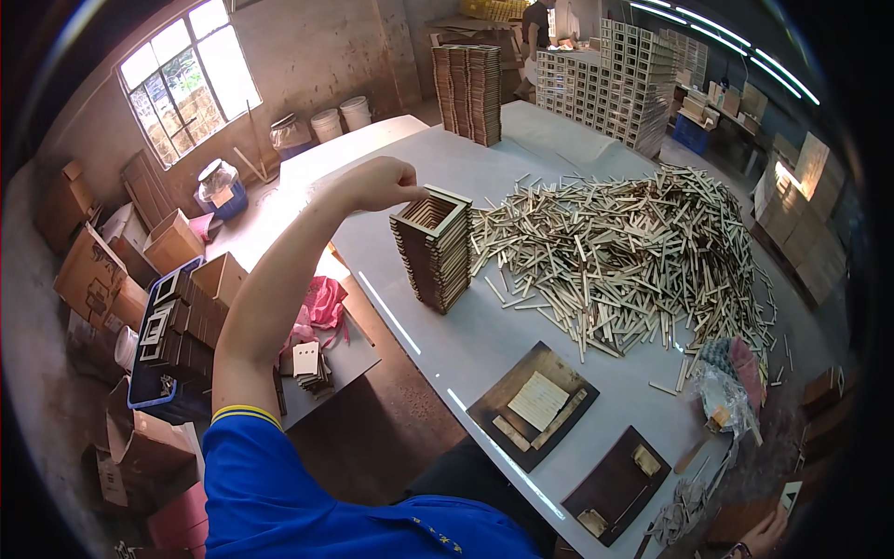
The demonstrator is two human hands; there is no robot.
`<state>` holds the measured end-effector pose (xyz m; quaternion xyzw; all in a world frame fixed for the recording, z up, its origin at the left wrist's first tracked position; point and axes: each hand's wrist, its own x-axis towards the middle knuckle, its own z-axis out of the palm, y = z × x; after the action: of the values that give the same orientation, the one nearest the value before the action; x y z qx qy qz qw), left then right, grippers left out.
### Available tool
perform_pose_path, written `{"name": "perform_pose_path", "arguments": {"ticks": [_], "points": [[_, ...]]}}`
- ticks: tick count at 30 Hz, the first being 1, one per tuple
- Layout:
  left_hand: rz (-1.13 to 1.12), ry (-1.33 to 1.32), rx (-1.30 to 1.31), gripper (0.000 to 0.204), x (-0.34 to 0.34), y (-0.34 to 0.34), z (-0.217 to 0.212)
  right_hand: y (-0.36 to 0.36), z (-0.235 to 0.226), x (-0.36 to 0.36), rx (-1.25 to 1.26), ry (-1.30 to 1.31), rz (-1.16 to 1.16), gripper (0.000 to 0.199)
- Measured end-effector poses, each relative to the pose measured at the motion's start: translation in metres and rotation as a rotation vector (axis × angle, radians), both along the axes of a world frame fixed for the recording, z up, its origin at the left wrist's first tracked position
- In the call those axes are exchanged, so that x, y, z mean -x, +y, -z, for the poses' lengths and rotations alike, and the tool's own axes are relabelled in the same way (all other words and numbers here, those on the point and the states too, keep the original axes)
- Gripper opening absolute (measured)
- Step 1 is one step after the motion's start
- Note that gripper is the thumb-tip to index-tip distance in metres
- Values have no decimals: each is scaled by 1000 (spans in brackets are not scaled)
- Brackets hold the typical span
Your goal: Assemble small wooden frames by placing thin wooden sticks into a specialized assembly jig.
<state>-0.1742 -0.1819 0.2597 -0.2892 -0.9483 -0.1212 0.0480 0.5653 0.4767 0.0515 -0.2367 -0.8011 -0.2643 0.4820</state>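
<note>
My left arm reaches across the table, and my left hand (384,184) is closed at the far corner of a tall stack of rectangular wooden frames (433,256), its fingertips on the top frame. Low at the right edge, my right hand (765,533), a dark band at the wrist, pinches a pale flat piece with a dark hole (790,497). Right of the stack spreads a big heap of thin wooden sticks (615,247). Nearer me lies a dark board with pale wood blocks (535,407). A second dark board with two blocks (616,485) lies beside it.
Another tall stack of frames (467,93) stands at the table's far end. Clear plastic wrapping (722,396) lies by the right edge. Boxes and a blue crate (140,387) crowd the left floor. A person (535,33) stands far back beside stacked frames (596,84).
</note>
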Motion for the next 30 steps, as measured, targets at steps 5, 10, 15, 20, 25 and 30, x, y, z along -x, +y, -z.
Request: {"name": "perform_pose_path", "arguments": {"ticks": [5,10,15,20,25,30], "points": [[112,402,-490,23,-56,25,30,-138,29,92,152,-93,-73,20],[558,571,-123,5,-140,84,95,-251,65,153,539,-433,-229,30],[697,317,-88,7,-144,121,214,-327,37,205,1019,-593,-226,26],[630,-28,-105,13,-148,139,253,-347,34,227,1053,-400,-341,31],[607,-86,-289,16,-148,137,277,-330,30,213,967,-368,-384,30],[700,41,-347,16,-150,142,285,-309,30,187,870,-454,-356,29]]}}
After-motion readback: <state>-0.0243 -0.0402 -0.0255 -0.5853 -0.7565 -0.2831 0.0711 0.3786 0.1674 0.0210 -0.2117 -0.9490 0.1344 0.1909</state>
